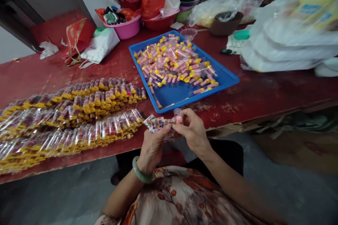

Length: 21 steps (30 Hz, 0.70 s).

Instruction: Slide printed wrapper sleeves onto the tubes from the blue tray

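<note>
My left hand (153, 145), with a green bangle on its wrist, is closed on several small printed labels (156, 123) fanned out above its thumb. Beside it, my right hand (194, 132) pinches a small clear tube (179, 116) with pink contents. The fingertips of both hands nearly meet at the table's front edge. Just beyond them lies a blue tray (171, 95) holding a heap of clear tubes (174, 58) with yellow caps and pink contents. To the left, long stacked rows of yellow-capped tubes (105, 128) with darker wrapping lie on the red table (126, 66).
A pink basin (126, 28) and a red basin (161, 23) stand at the back. White plastic-wrapped packs (287, 49) are piled at the right, near a brown container (225, 24). Bags (100, 45) rest at the back left.
</note>
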Available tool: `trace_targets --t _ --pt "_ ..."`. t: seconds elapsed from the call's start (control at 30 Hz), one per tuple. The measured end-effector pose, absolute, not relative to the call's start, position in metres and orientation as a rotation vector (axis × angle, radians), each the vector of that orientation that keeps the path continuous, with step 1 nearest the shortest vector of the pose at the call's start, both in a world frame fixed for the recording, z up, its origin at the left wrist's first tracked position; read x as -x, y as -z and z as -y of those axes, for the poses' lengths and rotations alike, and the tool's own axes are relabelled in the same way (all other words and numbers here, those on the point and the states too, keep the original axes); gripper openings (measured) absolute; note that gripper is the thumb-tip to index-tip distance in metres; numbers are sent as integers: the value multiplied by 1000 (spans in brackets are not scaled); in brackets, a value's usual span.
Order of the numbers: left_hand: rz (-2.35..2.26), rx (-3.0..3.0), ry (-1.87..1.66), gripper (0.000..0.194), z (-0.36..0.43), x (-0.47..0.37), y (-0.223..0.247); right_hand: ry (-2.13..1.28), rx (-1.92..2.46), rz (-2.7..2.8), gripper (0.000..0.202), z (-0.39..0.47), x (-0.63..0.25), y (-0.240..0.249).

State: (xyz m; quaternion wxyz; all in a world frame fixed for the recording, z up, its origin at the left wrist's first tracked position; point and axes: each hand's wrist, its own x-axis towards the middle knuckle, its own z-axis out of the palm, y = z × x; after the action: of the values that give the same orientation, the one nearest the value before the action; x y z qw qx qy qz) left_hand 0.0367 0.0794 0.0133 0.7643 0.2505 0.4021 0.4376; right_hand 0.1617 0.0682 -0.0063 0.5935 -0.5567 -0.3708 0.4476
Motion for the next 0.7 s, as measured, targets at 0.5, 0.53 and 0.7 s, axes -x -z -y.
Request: trace_targets --t 0.5,0.53,0.7 --pt "-970 -468 -1100 33 -76 -25 -15 -727 1358 1372 15 -15 -186 8" --pt "-967 -446 -1104 34 -76 -25 -15 -617 1350 1450 15 -9 -186 10" --pt "-966 -360 -1062 32 -76 -25 -11 -178 1314 1679 25 7 -174 15"
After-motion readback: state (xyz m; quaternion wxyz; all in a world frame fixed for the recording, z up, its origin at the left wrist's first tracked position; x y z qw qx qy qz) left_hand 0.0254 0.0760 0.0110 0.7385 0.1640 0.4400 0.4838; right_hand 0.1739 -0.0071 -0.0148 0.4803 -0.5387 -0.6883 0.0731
